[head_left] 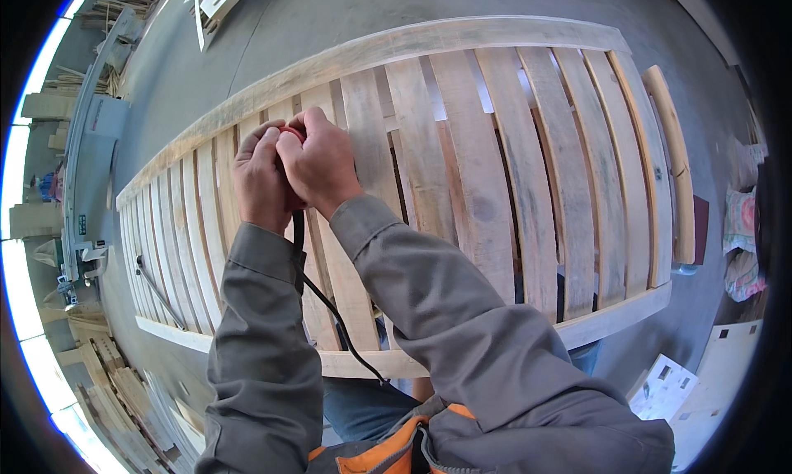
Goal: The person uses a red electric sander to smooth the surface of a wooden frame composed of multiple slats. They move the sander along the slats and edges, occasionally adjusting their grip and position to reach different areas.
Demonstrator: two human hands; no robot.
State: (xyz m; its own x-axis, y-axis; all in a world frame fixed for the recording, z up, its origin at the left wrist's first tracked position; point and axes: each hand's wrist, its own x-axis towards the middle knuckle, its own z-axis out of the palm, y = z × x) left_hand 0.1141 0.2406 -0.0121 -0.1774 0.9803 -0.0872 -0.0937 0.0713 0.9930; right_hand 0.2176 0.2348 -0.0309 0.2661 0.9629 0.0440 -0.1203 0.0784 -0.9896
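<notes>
My left hand [261,181] and my right hand [318,159] are closed side by side around a red corded tool [292,200]. Most of it is covered by my fingers, so its exact kind does not show. A black cord [333,311] hangs from it, running down past my left sleeve toward the near rail. Both hands are over a long slatted wooden frame [483,181], close to its far rail [363,57]. On the slats at the left lies a hammer-like tool [158,291] with a thin dark handle.
A rounded wooden post [672,165] stands at the frame's right end. At the left is a long grey machine [95,152], with stacked boards [124,383] nearer. White panels [689,396] lie at the lower right. Grey concrete floor [272,28] surrounds the frame.
</notes>
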